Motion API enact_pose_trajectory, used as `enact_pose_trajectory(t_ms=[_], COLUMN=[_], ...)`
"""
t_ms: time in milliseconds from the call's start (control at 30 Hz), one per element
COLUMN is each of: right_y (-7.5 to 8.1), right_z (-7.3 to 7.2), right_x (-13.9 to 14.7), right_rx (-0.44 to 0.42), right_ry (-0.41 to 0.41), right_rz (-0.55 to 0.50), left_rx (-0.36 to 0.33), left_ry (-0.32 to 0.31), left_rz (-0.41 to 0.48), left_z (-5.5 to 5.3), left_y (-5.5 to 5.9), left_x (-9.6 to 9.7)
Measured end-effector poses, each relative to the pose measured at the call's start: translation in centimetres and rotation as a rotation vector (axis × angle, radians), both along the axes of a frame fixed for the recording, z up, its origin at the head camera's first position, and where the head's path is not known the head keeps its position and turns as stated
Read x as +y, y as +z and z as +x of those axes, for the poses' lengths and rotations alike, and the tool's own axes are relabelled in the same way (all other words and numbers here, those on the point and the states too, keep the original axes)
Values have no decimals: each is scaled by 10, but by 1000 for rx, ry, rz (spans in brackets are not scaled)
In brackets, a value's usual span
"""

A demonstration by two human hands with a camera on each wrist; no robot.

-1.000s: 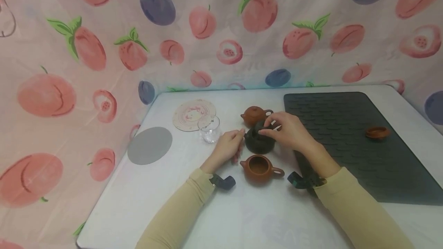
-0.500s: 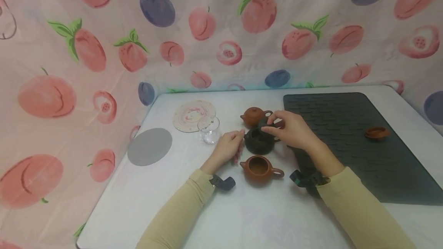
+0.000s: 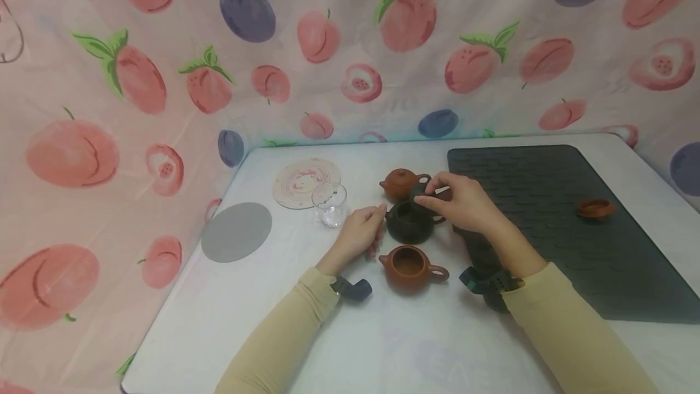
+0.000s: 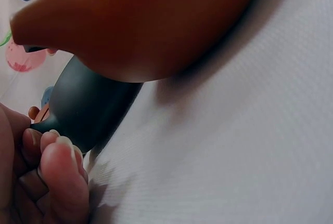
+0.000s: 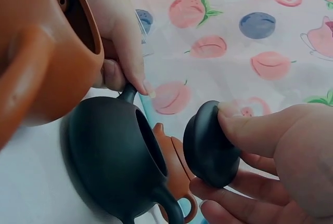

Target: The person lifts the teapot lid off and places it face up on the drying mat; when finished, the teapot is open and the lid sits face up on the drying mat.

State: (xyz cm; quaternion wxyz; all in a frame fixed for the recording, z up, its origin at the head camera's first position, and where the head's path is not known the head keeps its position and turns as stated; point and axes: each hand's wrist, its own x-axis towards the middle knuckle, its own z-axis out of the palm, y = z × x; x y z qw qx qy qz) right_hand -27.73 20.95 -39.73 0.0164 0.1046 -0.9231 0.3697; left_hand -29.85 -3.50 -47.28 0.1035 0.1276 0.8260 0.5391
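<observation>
A black teapot (image 3: 409, 228) stands in the middle of the table with its mouth uncovered. My left hand (image 3: 358, 231) pinches its spout between thumb and finger, as the left wrist view shows at close range. With the thumb and fingers of my right hand (image 3: 462, 202) I hold the black teapot lid (image 5: 209, 146), tilted on edge beside the pot's opening. Nearer me sits a reddish-brown teapot (image 3: 407, 273) without a lid, its handle to the right. Behind the black pot stands a lidded brown teapot (image 3: 399, 183), partly hidden by the right hand and black lid.
A brown teapot lid (image 3: 596, 209) lies on the dark textured mat (image 3: 547, 260) at right. Left of the pots stand a clear glass (image 3: 331, 208), a patterned round mat (image 3: 301, 182) and a grey disc (image 3: 237, 231). Fruit-printed cloth (image 3: 350, 35) hangs behind the table.
My right hand has lifted the black lid off the black teapot and tilted it up and slightly right, exposing the opening. The left hand stays at the spout.
</observation>
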Motion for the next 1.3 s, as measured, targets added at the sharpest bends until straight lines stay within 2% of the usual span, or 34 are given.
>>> enact_pose_trajectory(t_ms=[267,633,700,900,967,1167,1300], right_y=[1,7,7,10,11,14,15], right_z=[1,1,1,-1,-1,-1,0], right_x=[1,2,3,7,8,9,8], right_rx=[-29,-84,-121,-265,-289,-335,-325], right_ry=[3,112,149,225,232,229,203], right_rz=[-20,-140,-195,-510,-560,-574,-545], left_rx=[-9,1,0,6,10,13,16], left_ry=[2,-3,-2,-9,-10,-15,-16], left_rz=[-3,-9,-10,-6,-4,-3,-2], left_z=[1,0,0,0,0,-1,-1], left_y=[-1,0,0,-1,-1,-1,-2], left_x=[0,0,0,0,0,0,0])
